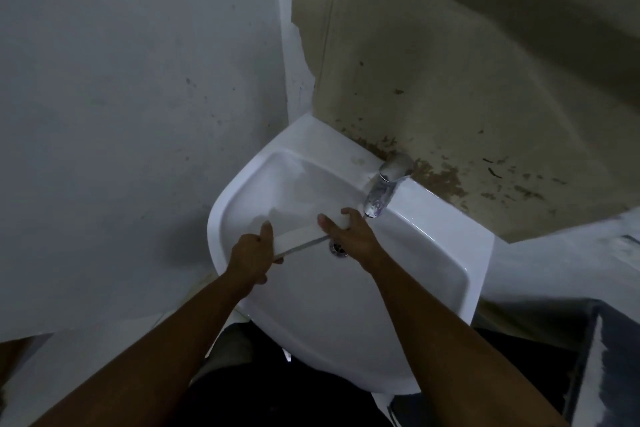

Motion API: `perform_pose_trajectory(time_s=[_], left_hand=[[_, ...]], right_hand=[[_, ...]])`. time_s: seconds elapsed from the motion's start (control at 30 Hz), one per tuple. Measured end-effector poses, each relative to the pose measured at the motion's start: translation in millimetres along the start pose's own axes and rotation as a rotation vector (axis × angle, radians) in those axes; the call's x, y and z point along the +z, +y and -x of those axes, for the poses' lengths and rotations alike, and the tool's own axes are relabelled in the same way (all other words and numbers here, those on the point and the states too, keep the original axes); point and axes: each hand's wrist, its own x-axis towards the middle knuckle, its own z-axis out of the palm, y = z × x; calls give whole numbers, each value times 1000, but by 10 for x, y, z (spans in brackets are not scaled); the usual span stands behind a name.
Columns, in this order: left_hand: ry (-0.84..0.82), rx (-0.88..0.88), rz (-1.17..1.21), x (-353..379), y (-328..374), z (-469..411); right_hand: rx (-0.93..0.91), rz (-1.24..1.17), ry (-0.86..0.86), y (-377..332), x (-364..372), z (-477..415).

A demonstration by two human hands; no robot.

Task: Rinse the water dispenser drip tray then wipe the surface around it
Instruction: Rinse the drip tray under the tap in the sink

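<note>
A white drip tray (300, 229) with a grey front edge is held tilted inside the white sink (433, 246), just below the chrome tap (382, 189). My left hand (252, 257) grips the tray's near left end. My right hand (349, 236) holds its far right end close under the spout. The drain (338, 249) shows between my hands. Whether water is running is too blurred to tell.
Grey wall on the left, a stained, peeling beige wall behind the tap. The sink sits in a corner, with a dark ledge at the right and dark floor below its front rim.
</note>
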Motion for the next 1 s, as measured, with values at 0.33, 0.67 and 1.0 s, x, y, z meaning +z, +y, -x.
perform_pose_trajectory(time_s=[0.33,0.67,1.0], left_hand=[[-98,-72,115,126,63,-4],[-130,-164,505,238,195,-176],[-276,-111,514,917,416,-307]], right_hand=[[87,-46,76,-17,-70,-39],[95,-373,440,291,-263,-4],[-3,-559,451,637,-536,472]])
